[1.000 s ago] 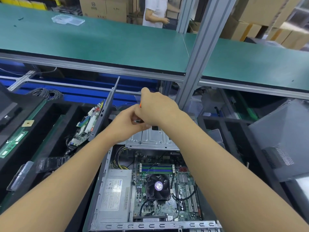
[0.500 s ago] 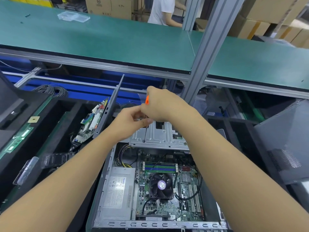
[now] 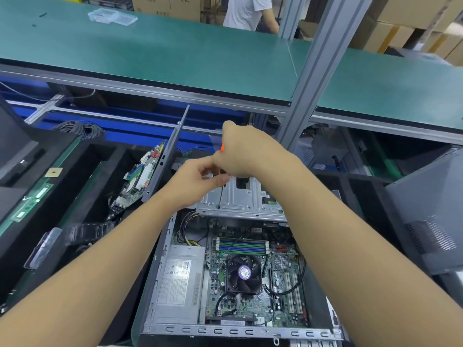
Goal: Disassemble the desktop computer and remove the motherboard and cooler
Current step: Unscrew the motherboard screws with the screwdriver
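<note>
Bare sheet metal on the case (image 3: 235, 330), dull grey, punched with slots along the front rail. Brighter, smoother sheet metal on the drive cage (image 3: 240, 199), stamped with ribs. Matt grey metal on the power supply (image 3: 175, 296), with a white paper label. Green circuit board for the motherboard (image 3: 283, 279), faintly glossy. Black plastic on the cooler (image 3: 244, 272), with a shiny purple sticker at the hub. Orange plastic on the screwdriver (image 3: 219, 195) handle, dark metal on the shaft. Matt green mat over the bench (image 3: 175, 53). Grooved grey metal for the post (image 3: 310, 78). Brown cardboard for the boxes (image 3: 400, 28). Clear glossy plastic for the tray (image 3: 112, 16). Matt dark grey panel (image 3: 431, 196), perforated in one patch.
</note>
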